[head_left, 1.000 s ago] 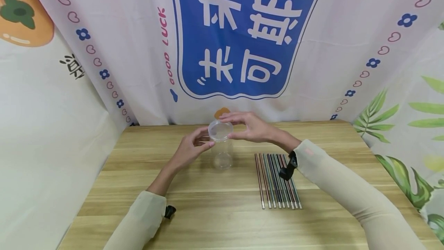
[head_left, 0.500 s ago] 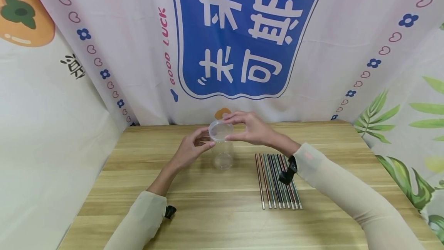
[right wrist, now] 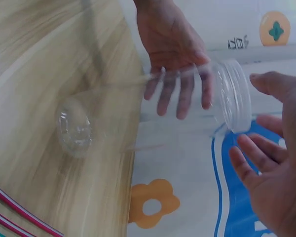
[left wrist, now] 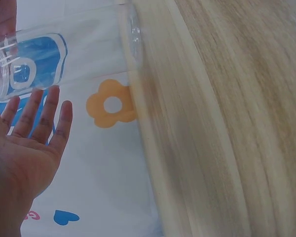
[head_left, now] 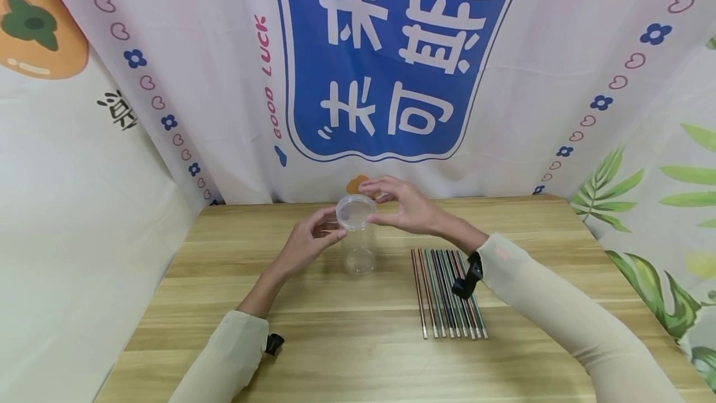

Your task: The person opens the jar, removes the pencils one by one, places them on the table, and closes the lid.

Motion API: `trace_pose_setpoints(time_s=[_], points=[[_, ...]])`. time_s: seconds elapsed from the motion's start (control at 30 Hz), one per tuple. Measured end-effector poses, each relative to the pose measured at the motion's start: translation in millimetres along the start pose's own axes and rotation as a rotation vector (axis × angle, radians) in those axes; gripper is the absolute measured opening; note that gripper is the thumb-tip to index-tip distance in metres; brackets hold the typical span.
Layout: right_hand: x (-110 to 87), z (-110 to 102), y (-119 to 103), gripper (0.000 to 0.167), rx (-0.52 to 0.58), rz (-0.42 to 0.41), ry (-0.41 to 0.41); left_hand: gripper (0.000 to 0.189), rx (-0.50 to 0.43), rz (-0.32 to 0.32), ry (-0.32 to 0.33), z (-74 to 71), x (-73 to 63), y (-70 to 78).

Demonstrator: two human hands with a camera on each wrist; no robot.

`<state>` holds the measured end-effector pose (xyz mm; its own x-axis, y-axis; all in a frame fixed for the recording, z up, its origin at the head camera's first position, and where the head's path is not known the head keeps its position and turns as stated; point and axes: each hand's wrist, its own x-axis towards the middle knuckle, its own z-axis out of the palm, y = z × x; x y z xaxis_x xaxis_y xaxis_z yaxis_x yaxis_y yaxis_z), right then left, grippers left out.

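A clear plastic jar [head_left: 359, 247] with a translucent screw lid [head_left: 356, 213] stands upright on the wooden table. My left hand [head_left: 306, 240] holds the jar's upper left side, thumb in front and fingers behind; the right wrist view shows those fingers [right wrist: 175, 94] through the clear wall. Around the lid's right side, my right hand [head_left: 408, 207] has its thumb at the near rim. Its fingers are spread loosely near the far rim, and in the right wrist view they look relaxed beside the lid [right wrist: 237, 96]. The jar has nothing visible inside.
A row of several striped pencils [head_left: 447, 294] lies right of the jar, partly beneath the right wrist's black camera mount [head_left: 468, 277]. Printed cloth [head_left: 246, 166] hangs behind the table's back edge. Bare wood [head_left: 347, 341] lies in front of the jar.
My right fingers have shifted at the lid and now sit slightly higher and looser off its far rim. The left hand and the jar have stayed in place.
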<state>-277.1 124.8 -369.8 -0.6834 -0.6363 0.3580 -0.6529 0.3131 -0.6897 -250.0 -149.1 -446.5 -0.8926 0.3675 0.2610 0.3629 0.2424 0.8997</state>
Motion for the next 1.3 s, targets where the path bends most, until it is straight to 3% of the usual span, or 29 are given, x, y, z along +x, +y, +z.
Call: trace_pose_setpoints(time_s=[0.2, 0.4, 0.6, 1.0, 1.13, 1.3], points=[[1.6, -6.2, 4.7, 0.054, 0.123, 0.034, -0.093, 0.052, -0.003, -0.005, 0.000, -0.8, -0.5, -1.6], [0.4, -7.4, 6.1, 0.051, 0.117, 0.057, -0.150, 0.052, 0.000, -0.002, -0.002, -1.1, -1.2, -1.4], [0.1, -6.5, 5.4, 0.049, 0.070, 0.037, -0.116, 0.051, -0.015, -0.004, -0.001, 0.1, -1.2, -1.6], [-2.4, 6.9, -7.5, 0.050, -0.096, 0.050, 0.065, 0.050, 0.002, -0.008, 0.004, -0.1, -1.6, -2.4], [-3.4, 6.1, -8.7, 0.049, -0.069, 0.059, 0.058, 0.050, -0.002, -0.002, 0.006, 0.5, -1.9, -4.4], [-0.8, -4.9, -4.8, 0.053, 0.028, 0.040, -0.021, 0.050, -0.011, -0.005, 0.006, 0.2, -2.3, -3.6]])
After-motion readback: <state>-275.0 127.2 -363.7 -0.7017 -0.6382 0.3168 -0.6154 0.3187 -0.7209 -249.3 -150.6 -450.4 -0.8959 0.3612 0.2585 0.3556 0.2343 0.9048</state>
